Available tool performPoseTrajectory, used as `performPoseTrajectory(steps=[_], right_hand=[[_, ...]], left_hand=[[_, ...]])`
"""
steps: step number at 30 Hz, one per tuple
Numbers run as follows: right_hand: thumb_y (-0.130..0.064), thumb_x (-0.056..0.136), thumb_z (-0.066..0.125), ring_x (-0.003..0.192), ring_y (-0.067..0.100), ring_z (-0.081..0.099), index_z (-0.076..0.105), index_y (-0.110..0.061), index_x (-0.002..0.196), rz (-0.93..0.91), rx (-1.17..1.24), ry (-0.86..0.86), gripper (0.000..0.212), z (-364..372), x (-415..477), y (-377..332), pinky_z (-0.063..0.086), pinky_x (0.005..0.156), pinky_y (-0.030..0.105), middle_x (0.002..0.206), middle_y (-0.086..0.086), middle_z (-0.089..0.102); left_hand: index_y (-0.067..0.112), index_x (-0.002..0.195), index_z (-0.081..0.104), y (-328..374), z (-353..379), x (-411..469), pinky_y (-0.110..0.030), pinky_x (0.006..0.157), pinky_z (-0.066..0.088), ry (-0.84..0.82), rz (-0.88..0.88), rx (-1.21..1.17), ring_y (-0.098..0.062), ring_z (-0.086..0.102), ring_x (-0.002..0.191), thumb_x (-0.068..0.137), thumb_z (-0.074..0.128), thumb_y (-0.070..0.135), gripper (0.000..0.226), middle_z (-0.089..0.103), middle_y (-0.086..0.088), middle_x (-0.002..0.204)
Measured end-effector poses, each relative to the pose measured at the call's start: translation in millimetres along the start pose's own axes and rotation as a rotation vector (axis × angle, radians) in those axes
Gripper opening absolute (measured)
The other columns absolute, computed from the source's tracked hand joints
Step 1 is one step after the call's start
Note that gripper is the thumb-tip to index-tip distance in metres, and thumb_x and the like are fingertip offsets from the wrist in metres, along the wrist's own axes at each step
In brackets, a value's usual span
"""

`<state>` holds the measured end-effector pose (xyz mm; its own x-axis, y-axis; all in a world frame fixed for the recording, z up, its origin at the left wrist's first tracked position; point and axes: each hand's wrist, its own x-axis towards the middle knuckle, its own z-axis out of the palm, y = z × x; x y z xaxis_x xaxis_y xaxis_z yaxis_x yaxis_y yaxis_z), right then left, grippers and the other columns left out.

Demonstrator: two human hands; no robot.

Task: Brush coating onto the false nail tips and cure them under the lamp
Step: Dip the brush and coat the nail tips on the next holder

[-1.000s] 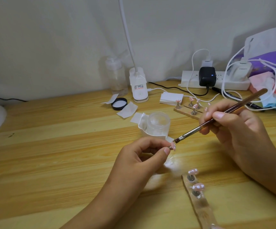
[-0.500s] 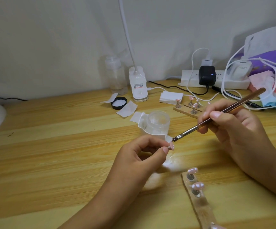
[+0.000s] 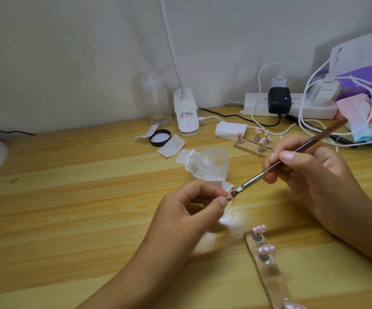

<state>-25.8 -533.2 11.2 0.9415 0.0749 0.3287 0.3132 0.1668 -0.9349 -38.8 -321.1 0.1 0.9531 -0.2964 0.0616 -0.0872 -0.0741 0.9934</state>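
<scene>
Your left grip (image 3: 187, 210) pinched a nail tip (image 3: 232, 197) between thumb and forefinger. Your right grip (image 3: 310, 175) was curled round the brush (image 3: 254, 180), its bristles touching that tip. Just beyond the left grip stood an open clear jar (image 3: 213, 163); I could not make out its contents. The surface (image 3: 69, 197) stretched wide to the left. Below the right grip, a clear strip (image 3: 269, 277) of tips ran off the bottom edge.
</scene>
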Motion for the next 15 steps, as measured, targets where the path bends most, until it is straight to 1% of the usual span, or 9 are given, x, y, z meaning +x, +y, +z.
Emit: performPoseTrajectory(steps=[2,4,6,7,10,12,14,15], right_hand=[[-0.013,0.084,0.051,0.071,0.015,0.063,0.07,-0.023,0.074,-0.016,-0.05,-0.017,0.024,1.9,-0.8,0.0,0.053,0.068,0.023,0.074,0.003,0.064],[-0.014,0.084,0.053,0.072,0.015,0.065,0.069,-0.02,0.076,-0.031,-0.089,0.025,0.019,2.6,-1.1,0.4,0.054,0.069,0.023,0.075,0.003,0.065],[-0.014,0.084,0.053,0.074,0.015,0.066,0.066,-0.015,0.08,-0.038,-0.093,0.075,0.014,1.9,-1.1,0.8,0.055,0.071,0.022,0.078,0.002,0.066],[-0.014,0.084,0.053,0.074,0.015,0.066,0.066,-0.015,0.08,-0.041,-0.089,0.094,0.014,1.4,-1.1,0.8,0.055,0.071,0.022,0.078,0.003,0.066],[-0.014,0.085,0.05,0.074,0.015,0.065,0.07,-0.023,0.075,-0.061,-0.049,0.118,0.023,-0.1,-0.5,1.1,0.054,0.072,0.021,0.076,0.003,0.066],[-0.012,0.086,0.049,0.073,0.014,0.064,0.071,-0.025,0.075,-0.074,-0.017,0.101,0.027,-0.7,-0.2,0.8,0.053,0.071,0.021,0.075,0.003,0.066],[-0.013,0.086,0.051,0.074,0.014,0.064,0.071,-0.025,0.076,-0.081,-0.003,0.055,0.025,-1.4,-0.5,1.1,0.053,0.071,0.021,0.076,0.002,0.066],[-0.015,0.086,0.054,0.075,0.013,0.064,0.07,-0.024,0.078,-0.083,0.0,0.027,0.021,-1.8,-0.7,1.5,0.053,0.071,0.021,0.078,0.002,0.066]], left_hand=[[0.031,0.077,0.075,-0.6,-0.2,0.4,-0.016,0.064,0.049,0.002,-0.008,-0.01,-0.003,0.059,0.07,0.078,0.067,0.027,0.008,0.072,0.009,0.08],[0.031,0.078,0.075,-0.1,-0.4,0.5,-0.015,0.066,0.049,-0.003,0.0,-0.007,-0.002,0.06,0.073,0.079,0.067,0.026,0.01,0.074,0.01,0.086],[0.031,0.082,0.076,1.4,-0.6,0.4,-0.012,0.067,0.049,-0.004,0.014,-0.015,0.001,0.06,0.073,0.081,0.066,0.027,0.01,0.074,0.013,0.087],[0.03,0.083,0.076,1.8,-0.9,0.3,-0.012,0.068,0.048,0.002,0.021,-0.024,0.001,0.059,0.074,0.081,0.067,0.028,0.01,0.073,0.014,0.086],[0.032,0.087,0.076,1.0,-1.8,1.0,-0.014,0.08,0.048,0.035,0.041,-0.002,-0.001,0.059,0.083,0.082,0.071,0.036,0.009,0.07,0.006,0.092],[0.033,0.087,0.076,1.2,-1.2,1.1,-0.019,0.083,0.05,0.032,0.039,-0.001,-0.001,0.06,0.086,0.082,0.072,0.039,0.009,0.07,0.009,0.092],[0.032,0.086,0.076,1.7,-0.2,0.6,-0.019,0.08,0.052,0.02,0.031,-0.027,0.0,0.061,0.085,0.079,0.068,0.038,0.013,0.071,0.012,0.091],[0.032,0.086,0.076,2.1,0.2,0.4,-0.017,0.078,0.052,0.018,0.026,-0.037,0.0,0.062,0.083,0.078,0.067,0.038,0.013,0.072,0.013,0.09]])
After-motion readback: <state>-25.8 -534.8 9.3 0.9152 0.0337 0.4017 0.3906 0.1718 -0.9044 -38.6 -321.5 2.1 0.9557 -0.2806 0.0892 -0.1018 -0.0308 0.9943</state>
